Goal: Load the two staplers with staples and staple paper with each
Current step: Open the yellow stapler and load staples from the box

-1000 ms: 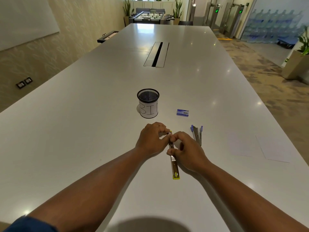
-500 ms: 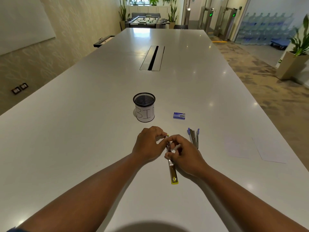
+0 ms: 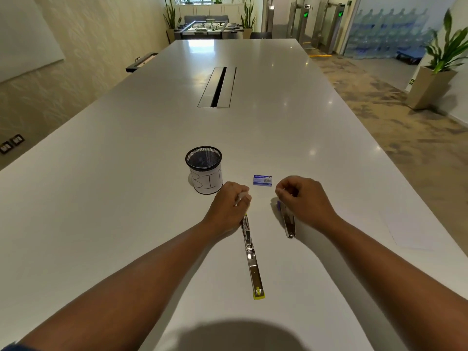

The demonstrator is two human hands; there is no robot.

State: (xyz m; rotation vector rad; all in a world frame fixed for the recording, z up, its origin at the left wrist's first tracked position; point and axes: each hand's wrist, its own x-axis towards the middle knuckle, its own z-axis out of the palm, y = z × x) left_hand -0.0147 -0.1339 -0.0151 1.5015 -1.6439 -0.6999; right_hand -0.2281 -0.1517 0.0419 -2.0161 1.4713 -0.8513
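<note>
Gripping far end of yellow stapler w/ curled left hand; right hand fingers pinched over blue stapler, contents unclear.

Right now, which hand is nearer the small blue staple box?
Right. The right hand hovers just right of the small blue staple box, fingers curled above the blue-tipped stapler. The left hand sits farther, down-left, on the yellow-tipped stapler.
</note>
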